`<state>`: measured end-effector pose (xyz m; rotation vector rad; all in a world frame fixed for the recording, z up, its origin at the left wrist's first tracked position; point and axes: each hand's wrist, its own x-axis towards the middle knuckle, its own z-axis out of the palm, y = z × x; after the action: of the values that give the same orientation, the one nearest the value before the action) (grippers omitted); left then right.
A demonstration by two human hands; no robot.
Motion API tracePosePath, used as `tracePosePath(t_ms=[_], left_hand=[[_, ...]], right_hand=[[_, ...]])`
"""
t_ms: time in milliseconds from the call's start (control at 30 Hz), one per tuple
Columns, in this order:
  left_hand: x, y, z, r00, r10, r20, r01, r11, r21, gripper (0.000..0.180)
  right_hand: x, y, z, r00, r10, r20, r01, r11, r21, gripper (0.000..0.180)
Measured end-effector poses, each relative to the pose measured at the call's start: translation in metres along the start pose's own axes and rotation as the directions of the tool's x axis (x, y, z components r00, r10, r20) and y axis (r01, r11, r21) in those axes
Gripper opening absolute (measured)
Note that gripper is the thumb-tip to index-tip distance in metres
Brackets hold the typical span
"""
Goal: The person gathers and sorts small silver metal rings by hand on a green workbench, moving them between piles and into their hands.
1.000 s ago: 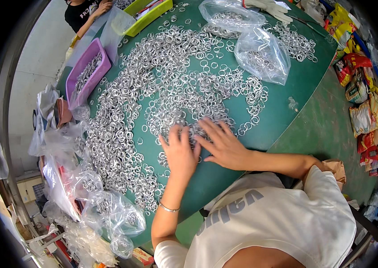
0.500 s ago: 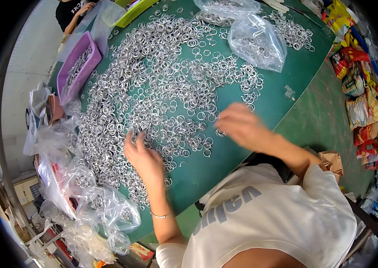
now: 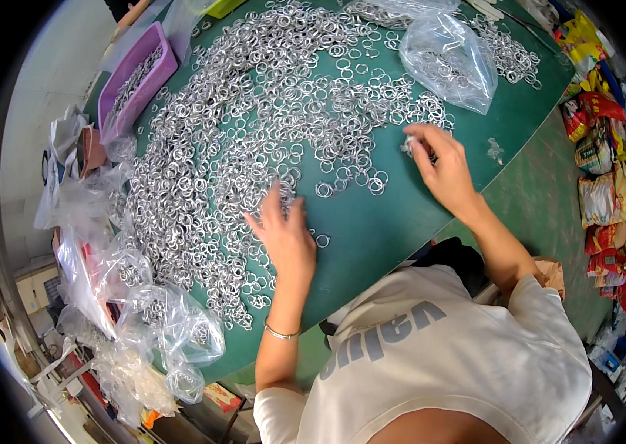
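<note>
My left hand lies flat, palm down, on the green table, fingers spread and closed on nothing; the fingertips touch the near edge of the rings, the big spread of small silver metal loops that covers most of the tabletop from the far side down to my left. A few loose ones lie just beside my thumb. A thin bangle sits on that wrist. My right hand is out to the right, at the ragged right-hand fringe of the spread, with the fingers curled and pinched together on a small cluster of rings at the fingertips; how many are in the pinch I cannot tell. Just beyond it, at the far side of the table, lies a clear bag, crumpled, with some rings inside. Another patch of rings lies to the right of that bag. At the far left stands a purple tray holding more rings, and along the table's left edge a heap of empty clear bags is piled, running down toward me. To the right, on the floor, there are coloured packets.
</note>
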<state>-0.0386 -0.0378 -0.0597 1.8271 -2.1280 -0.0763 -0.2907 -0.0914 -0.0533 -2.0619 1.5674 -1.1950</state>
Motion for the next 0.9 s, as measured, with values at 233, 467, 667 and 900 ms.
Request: tracePosePath(t_ms=[233, 467, 667, 900], left_hand=[[0.007, -0.029, -0.006, 0.980, -0.145, -0.136, 0.115, 0.972, -0.205, 0.026], [0.003, -0.026, -0.013, 0.937, -0.236, -0.258, 0.153, 0.940, -0.306, 0.038], [0.009, -0.011, -0.019, 0.962, -0.119, -0.244, 0.093, 0.989, -0.114, 0.030], [0.042, -0.008, 0.010, 0.990, -0.002, -0.144, -0.002, 1.000, -0.029, 0.016]], right_hand=[[0.014, -0.004, -0.006, 0.990, -0.103, 0.096, 0.116, 0.983, -0.141, 0.022], [0.008, -0.048, 0.047, 0.852, -0.329, 0.408, 0.426, 0.888, -0.172, 0.021], [0.006, -0.037, 0.047, 0.911, -0.275, 0.307, 0.242, 0.960, 0.142, 0.017], [0.023, -0.036, 0.031, 0.697, 0.180, 0.694, -0.699, 0.387, 0.602, 0.015]])
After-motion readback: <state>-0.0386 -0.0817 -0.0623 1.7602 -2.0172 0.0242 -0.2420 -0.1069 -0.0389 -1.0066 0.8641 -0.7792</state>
